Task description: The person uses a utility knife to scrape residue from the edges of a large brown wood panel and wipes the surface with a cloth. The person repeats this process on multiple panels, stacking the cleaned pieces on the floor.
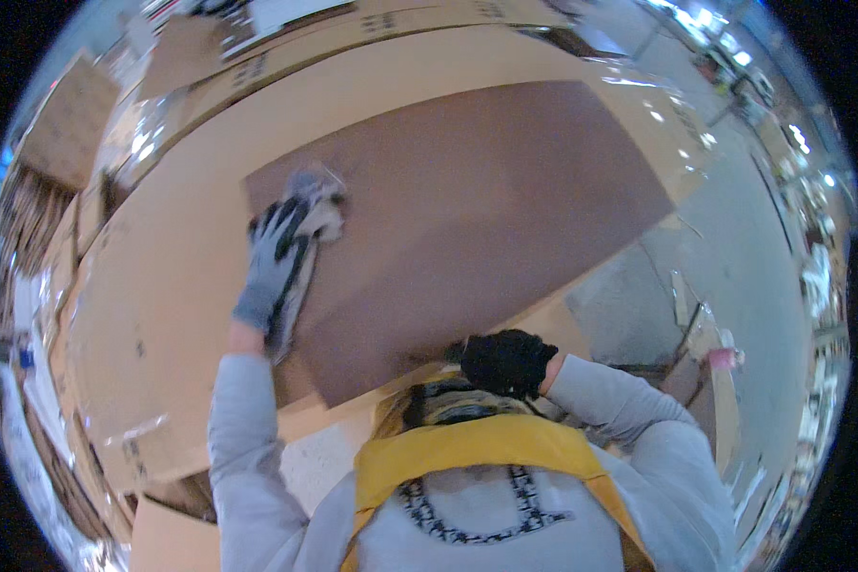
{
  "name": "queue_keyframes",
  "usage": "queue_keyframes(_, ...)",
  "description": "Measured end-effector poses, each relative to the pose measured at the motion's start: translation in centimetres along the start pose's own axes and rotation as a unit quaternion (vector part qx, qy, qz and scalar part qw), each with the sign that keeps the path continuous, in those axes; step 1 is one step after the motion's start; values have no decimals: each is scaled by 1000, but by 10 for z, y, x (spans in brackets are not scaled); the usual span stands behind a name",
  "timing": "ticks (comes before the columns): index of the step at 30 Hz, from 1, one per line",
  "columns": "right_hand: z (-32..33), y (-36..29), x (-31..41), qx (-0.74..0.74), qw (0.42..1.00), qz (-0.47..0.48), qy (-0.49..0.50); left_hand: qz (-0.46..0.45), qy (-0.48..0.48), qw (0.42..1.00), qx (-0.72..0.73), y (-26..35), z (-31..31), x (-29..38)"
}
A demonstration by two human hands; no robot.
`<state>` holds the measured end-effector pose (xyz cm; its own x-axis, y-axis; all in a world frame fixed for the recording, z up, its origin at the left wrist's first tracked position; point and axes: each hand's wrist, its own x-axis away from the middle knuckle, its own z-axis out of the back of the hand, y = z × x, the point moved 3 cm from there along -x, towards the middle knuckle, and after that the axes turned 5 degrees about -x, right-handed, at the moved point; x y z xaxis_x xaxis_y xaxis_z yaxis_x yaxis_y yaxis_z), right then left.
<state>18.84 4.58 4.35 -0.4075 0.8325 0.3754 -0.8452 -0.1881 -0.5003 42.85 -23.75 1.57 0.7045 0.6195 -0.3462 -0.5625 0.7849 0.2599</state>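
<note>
A flat brown panel (472, 214) lies on large sheets of cardboard (164, 286). My left hand (279, 243), in a grey glove with dark patches, is on a crumpled pale cloth (322, 211) over the panel's left end. The cloth is blurred, and a strip of it or another pale thing trails below along the wrist. In a black glove, my right hand (508, 363) is at the panel's near edge, its fingers curled; whether they grip the edge or something small cannot be seen.
Stacked cardboard (39, 222) stands at the far left. More cartons and clear plastic wrap (143, 136) lie beyond the panel. Grey floor (743, 286) shows at the right, with cardboard scraps and a pink object (723, 358) near my right arm. A yellow apron (472, 447) covers part of my front.
</note>
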Motion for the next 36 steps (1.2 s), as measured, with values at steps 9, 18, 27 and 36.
queue_keyframes(9,50,320,226,-289,674,-459,501,-12,-84,996,-28,151,-23,-1)
queue_keyframes(18,117,458,287,-292,749,-401,439,49,-62,997,-25,191,-47,-34)
queue_keyframes(27,107,464,274,-304,779,-337,432,56,-60,996,-29,199,-44,-35)
queue_keyframes(36,79,400,245,-149,873,-272,376,60,-53,997,-2,155,-31,-4)
